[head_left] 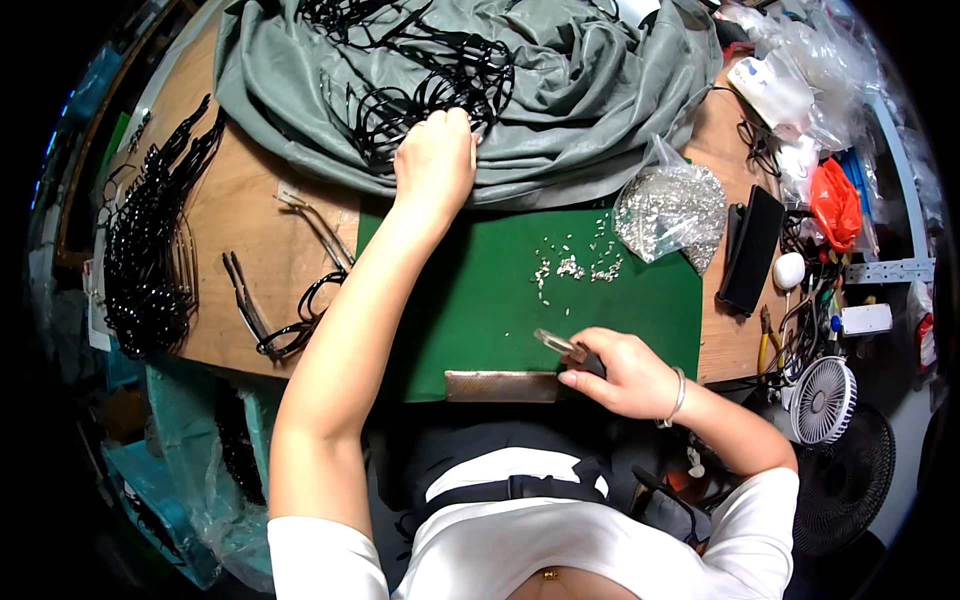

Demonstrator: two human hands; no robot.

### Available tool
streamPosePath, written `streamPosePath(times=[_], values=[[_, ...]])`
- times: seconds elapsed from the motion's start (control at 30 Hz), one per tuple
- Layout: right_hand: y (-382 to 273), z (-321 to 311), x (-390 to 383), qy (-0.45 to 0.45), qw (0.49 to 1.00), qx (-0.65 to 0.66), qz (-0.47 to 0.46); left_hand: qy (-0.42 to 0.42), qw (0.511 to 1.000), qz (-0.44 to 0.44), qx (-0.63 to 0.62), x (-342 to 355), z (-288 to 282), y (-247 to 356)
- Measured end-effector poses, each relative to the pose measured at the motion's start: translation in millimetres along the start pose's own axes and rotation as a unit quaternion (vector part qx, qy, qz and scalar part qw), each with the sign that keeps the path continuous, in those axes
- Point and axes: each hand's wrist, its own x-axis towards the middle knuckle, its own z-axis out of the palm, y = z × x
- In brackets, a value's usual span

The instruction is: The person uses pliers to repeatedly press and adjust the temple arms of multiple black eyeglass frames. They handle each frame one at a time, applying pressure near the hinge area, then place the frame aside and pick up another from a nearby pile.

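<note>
My left hand (437, 165) reaches to the near edge of a tangled heap of glossy black eyeglass frames (440, 90). Its fingers are curled and closed; what lies between them is hidden behind the hand. The heap rests on a crumpled grey cloth (570, 110). Close to the front edge of the green mat (470, 300), my right hand (630, 375) is closed around pliers (558, 344), whose metal jaws point up and left. Below the jaws lies a flat metallic strip (500, 386). Small silvery pieces (570, 267) are scattered on the mat.
A clear bag of silvery pieces (670, 210) sits at the mat's right corner, beside a black phone-like slab (752, 250). Eyeglasses (290, 335) and a pile of black frames (150, 250) lie left. A white fan (823, 400) and yellow-handled pliers (765, 340) are right.
</note>
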Motion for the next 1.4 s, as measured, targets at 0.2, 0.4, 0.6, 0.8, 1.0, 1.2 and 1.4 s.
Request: streamPosePath(times=[0.2, 0.4, 0.6, 0.8, 1.0, 1.2, 1.4], values=[[7.5, -12.1, -15.2, 0.020, 0.997, -0.003, 0.069, -0.103, 0.794, -0.068, -0.596, 18.5, -52.5, 33.8], [16.1, -23.7, -3.4, 0.060, 0.998, -0.020, 0.005, -0.151, 0.399, -0.066, -0.902, -66.7, -118.3, 34.2], [33.9, -11.0, 31.5, 0.103, 0.980, -0.169, -0.024, -0.124, 0.693, -0.273, -0.656, -149.8, -128.4, 70.3], [26.8, -8.3, 30.9, 0.067, 0.976, -0.205, 0.018, -0.127, 0.695, -0.237, -0.667, -178.4, -112.5, 69.1], [27.1, -6.0, 29.8, 0.080, 0.984, -0.153, 0.033, -0.064, 0.678, -0.231, -0.695, -173.8, -110.3, 68.4], [26.5, -2.9, 33.6, 0.102, 0.978, -0.180, 0.034, -0.017, 0.681, -0.277, -0.678, -162.6, -106.5, 81.7], [17.5, -4.3, 28.5, 0.110, 0.983, -0.142, 0.043, -0.066, 0.684, -0.191, -0.701, -167.6, -105.0, 82.0]])
